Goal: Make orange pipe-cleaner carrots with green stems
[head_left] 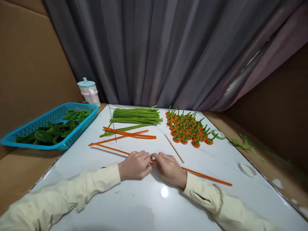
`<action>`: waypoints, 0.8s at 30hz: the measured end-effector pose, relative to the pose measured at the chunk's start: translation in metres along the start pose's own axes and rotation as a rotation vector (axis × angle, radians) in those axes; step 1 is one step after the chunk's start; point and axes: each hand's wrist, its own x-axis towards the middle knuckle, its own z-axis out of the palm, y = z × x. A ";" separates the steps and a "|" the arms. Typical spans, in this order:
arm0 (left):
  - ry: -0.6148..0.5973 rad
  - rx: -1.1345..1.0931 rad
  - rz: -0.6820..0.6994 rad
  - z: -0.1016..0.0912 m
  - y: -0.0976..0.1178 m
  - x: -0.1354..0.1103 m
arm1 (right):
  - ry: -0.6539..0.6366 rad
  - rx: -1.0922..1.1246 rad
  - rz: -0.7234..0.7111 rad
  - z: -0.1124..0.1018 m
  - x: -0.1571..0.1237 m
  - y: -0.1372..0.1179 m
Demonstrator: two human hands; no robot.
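My left hand [135,165] and my right hand [169,168] meet at the middle of the white table [149,205], both closed in a pinch on one long orange pipe cleaner [207,176]. It runs flat on the table from the far left, under my hands, to the near right. A thin wooden stick [174,148] lies just beyond my right hand. More orange pipe cleaners [125,134] lie farther back, in front of a bundle of green pipe cleaners [136,116].
Several finished orange-and-green pipe-cleaner pieces [187,130] sit at the back right beside a green tape roll [218,134]. A white tape roll [247,169] lies at right. A blue basket [31,126] of green leaves and a lidded cup [89,91] stand at left. Curtain behind.
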 end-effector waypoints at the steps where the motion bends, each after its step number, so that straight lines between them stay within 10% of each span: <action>1: 0.004 -0.002 0.002 0.000 0.000 0.000 | 0.011 -0.015 -0.010 -0.001 0.000 0.000; 13: 0.027 -0.018 0.089 0.007 -0.005 -0.004 | -0.002 -0.132 -0.101 -0.005 0.001 -0.001; 24: -0.328 -0.065 0.013 0.003 -0.005 -0.002 | -0.060 -0.189 -0.146 -0.003 0.002 0.000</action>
